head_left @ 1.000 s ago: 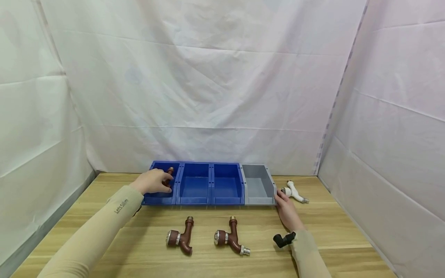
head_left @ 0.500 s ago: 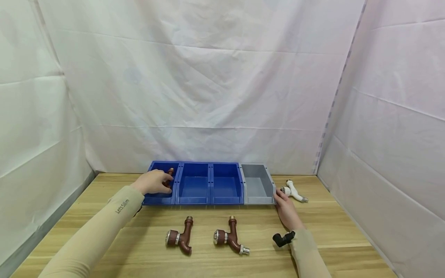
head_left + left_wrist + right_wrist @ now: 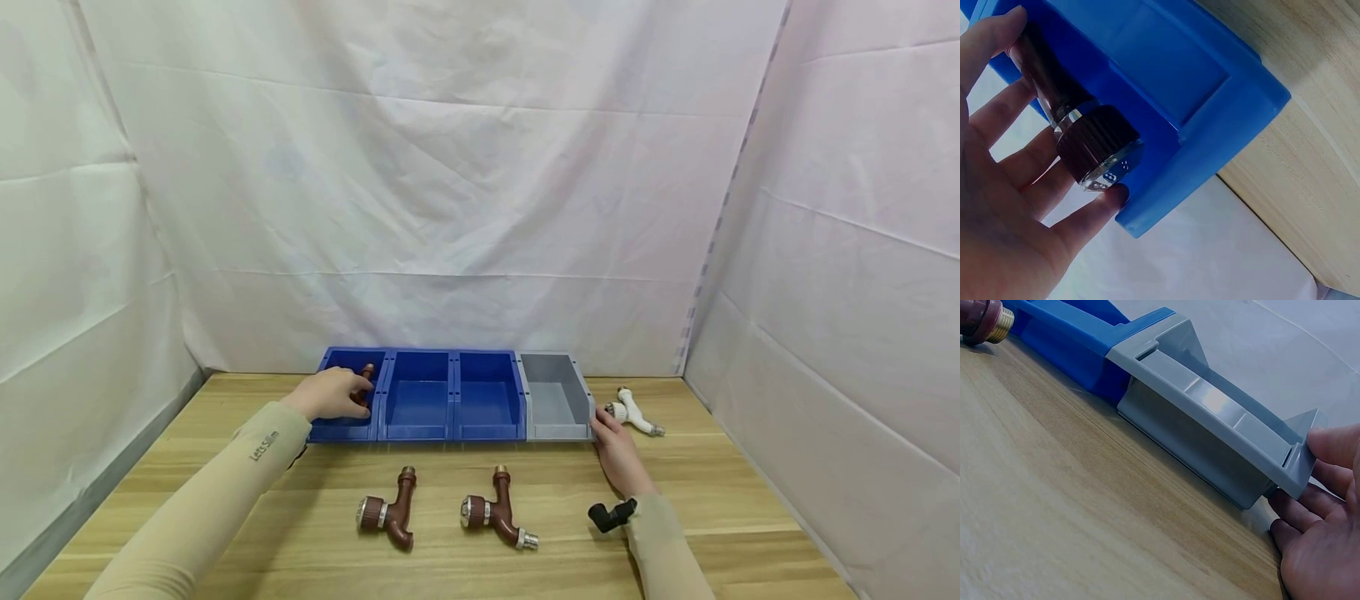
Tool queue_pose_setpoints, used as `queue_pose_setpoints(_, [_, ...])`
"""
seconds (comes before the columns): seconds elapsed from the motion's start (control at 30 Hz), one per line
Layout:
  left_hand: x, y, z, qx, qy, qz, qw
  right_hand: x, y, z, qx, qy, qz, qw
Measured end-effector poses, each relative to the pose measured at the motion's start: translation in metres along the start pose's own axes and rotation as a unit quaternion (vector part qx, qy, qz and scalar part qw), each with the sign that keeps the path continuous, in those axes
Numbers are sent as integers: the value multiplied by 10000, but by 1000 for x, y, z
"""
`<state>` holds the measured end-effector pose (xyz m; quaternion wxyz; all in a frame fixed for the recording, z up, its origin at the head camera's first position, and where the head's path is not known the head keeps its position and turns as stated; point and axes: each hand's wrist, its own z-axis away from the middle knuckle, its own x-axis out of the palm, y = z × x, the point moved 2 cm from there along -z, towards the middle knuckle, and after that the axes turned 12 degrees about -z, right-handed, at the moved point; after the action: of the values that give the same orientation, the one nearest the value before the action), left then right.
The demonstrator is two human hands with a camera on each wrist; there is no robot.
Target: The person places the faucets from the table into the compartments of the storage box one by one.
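Observation:
My left hand [image 3: 330,393] is inside the leftmost blue bin [image 3: 343,433] and holds a brown faucet [image 3: 366,385] there. In the left wrist view, thumb and fingers curve about that faucet [image 3: 1054,81], whose ribbed knob has a clear cap; part of its body is hidden. At the other end of the row, my right hand [image 3: 621,457] grips the front right corner of the grey bin [image 3: 558,432]. The right wrist view has the thumb against the side wall of the grey bin [image 3: 1197,444] and fingers beneath its edge.
Two more brown faucets, one with a plain spout [image 3: 401,510] and one with a metal nozzle [image 3: 504,508], lie on the wooden table [image 3: 315,533] before the bins. A white faucet [image 3: 636,412] lies right of the grey bin. White curtains [image 3: 450,208] surround the table.

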<state>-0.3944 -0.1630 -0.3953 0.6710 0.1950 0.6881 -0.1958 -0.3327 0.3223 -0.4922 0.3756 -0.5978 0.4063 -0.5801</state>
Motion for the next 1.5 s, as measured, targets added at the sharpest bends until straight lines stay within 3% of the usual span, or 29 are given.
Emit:
queue_pose_setpoints(0.43, [3, 0, 0, -54, -86, 58, 9999, 0, -1, 1, 182, 37, -132, 9997])
queue_pose_setpoints(1.5, [18, -4, -6, -81, -196, 112, 9997, -2, 2, -1, 167, -23, -149, 9997])
